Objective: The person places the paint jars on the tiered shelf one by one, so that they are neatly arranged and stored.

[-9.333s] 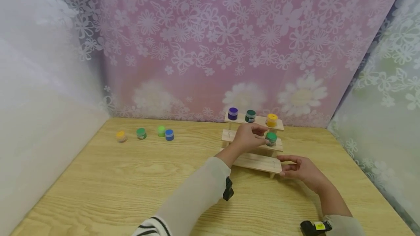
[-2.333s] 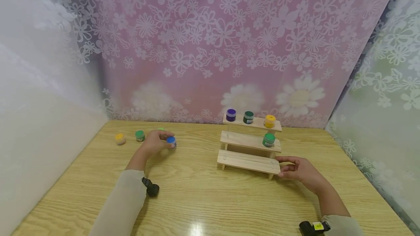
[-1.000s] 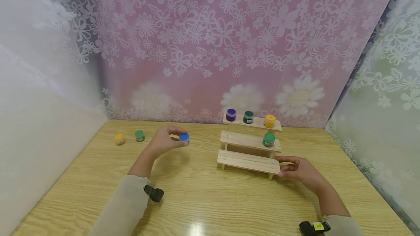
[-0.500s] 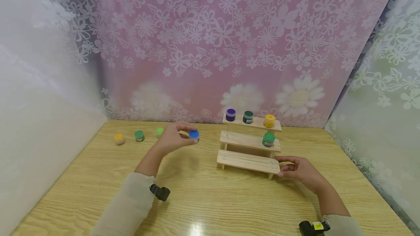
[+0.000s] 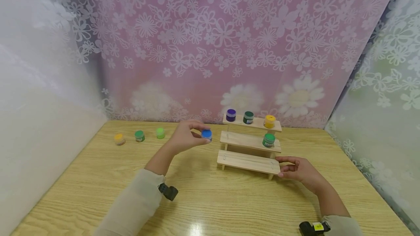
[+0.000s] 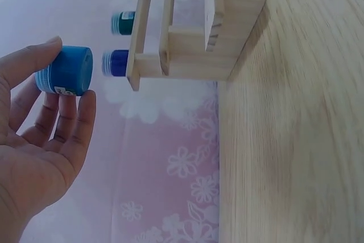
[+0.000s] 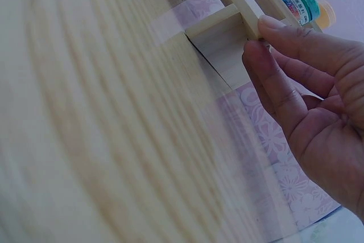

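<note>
A small paint jar with a blue lid (image 5: 206, 134) is pinched between the thumb and fingers of my left hand (image 5: 186, 137), held above the table left of a three-step wooden stand (image 5: 244, 160). The left wrist view shows the blue jar (image 6: 71, 71) between thumb and fingertips. My right hand (image 5: 302, 174) grips the right end of the stand's lowest step; the right wrist view has the thumb (image 6: 31, 64) hidden from nothing there. On the top step stand purple (image 5: 231, 115), dark green (image 5: 248, 117) and yellow (image 5: 269, 121) jars. A green jar (image 5: 268, 140) sits on the middle step's right end.
Three more jars stand at the table's back left: yellow (image 5: 119, 139), green (image 5: 139, 136) and light green (image 5: 160, 133). Behind the wooden table (image 5: 203, 199) hangs a pink flowered curtain (image 5: 197, 65). Pale sheets flank both sides.
My left hand took the blue jar from beside the light green one and has carried it up and right toward the stand. Earlier, it was at the green jar on the middle step. The right hand stays put.
</note>
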Motion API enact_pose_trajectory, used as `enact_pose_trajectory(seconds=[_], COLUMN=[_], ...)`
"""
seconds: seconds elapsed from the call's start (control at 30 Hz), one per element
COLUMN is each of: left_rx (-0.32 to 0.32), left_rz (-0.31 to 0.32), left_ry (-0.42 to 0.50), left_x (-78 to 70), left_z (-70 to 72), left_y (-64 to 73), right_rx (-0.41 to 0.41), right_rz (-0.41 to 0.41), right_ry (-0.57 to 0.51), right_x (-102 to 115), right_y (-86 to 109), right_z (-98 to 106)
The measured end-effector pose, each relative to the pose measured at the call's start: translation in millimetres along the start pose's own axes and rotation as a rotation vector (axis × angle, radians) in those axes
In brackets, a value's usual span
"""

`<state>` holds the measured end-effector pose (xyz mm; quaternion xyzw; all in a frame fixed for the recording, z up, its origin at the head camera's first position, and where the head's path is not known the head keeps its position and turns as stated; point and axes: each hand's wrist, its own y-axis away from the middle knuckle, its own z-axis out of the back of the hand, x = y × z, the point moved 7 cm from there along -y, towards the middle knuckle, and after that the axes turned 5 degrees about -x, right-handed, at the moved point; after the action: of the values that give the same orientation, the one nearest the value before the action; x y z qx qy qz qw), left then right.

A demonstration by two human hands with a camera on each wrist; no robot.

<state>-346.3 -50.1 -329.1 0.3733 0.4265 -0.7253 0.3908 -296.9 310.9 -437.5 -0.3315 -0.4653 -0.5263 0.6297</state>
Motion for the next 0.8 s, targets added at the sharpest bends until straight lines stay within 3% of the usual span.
enact_pose_trajectory(seconds=[0.13,0.27,0.53,0.8], left_rx=[0.016,0.035,0.059,0.073], left_rz=[-0.080,-0.118,-0.154,-0.138], left_ry=[-0.015,-0.026,-0.049,-0.016], left_x=[-8.8,-14.5,-23.5,-25.1], left_z=[-8.3,-16.7,-31.7,-44.3], left_y=[-3.3,-6.6,-12.7,-21.1], right_rx=[0.003,0.005,-0.002,-0.002], right_rz=[0.006,0.011,0.004,0.002], right_ry=[-0.005,-0.002,-0.001,-0.004], right_x=[-0.8,-1.9,-2.0,0.5], right_y=[-0.2,-0.4,-1.1,0.0], right_z=[0.6,1.1,0.6,-0.2])
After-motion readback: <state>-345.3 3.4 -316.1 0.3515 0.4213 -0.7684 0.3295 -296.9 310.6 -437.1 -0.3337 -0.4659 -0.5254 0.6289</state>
